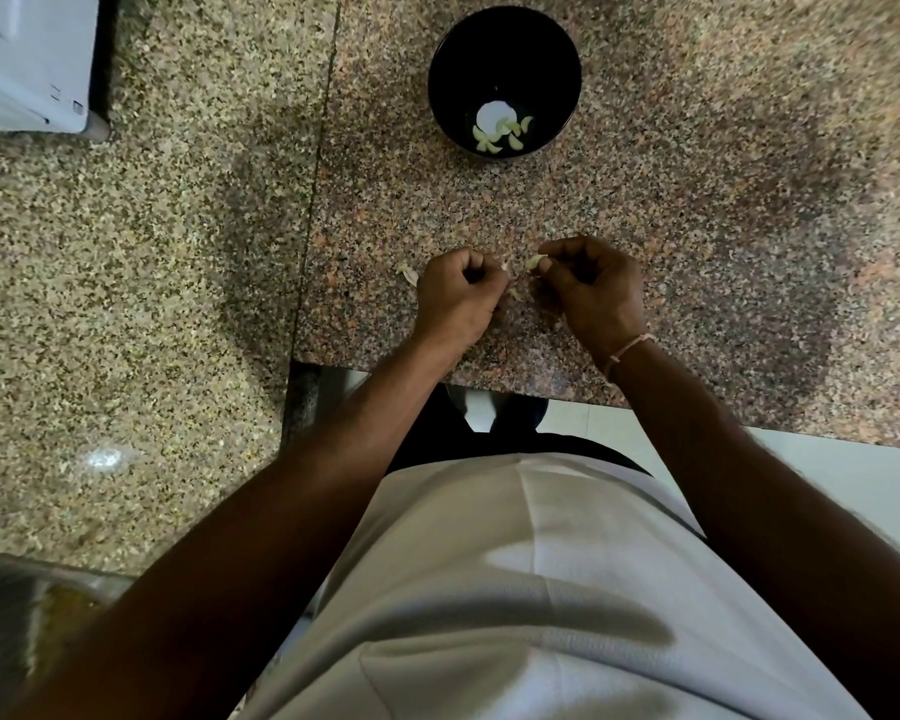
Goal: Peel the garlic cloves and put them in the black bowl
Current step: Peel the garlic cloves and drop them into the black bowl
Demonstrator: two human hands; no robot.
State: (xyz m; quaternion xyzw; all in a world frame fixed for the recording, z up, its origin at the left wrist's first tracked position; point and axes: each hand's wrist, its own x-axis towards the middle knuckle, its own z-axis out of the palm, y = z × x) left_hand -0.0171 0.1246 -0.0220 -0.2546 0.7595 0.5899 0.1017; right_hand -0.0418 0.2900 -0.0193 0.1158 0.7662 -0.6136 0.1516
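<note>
My right hand (591,291) pinches a small garlic clove (535,261); left hand (458,293) pinches its skin, I think. Clove's light, slick w/ papery skin, so grip the ends.

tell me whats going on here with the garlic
A person stands at a speckled stone counter peeling garlic with bare hands. The right hand pinches a pale garlic clove at its fingertips, while the left hand, fingers curled, seems to pinch a bit of skin beside it. A few scraps of peel lie on the counter by the hands. Farther back, the black bowl already holds several peeled cloves, so the job is partway along.
</note>
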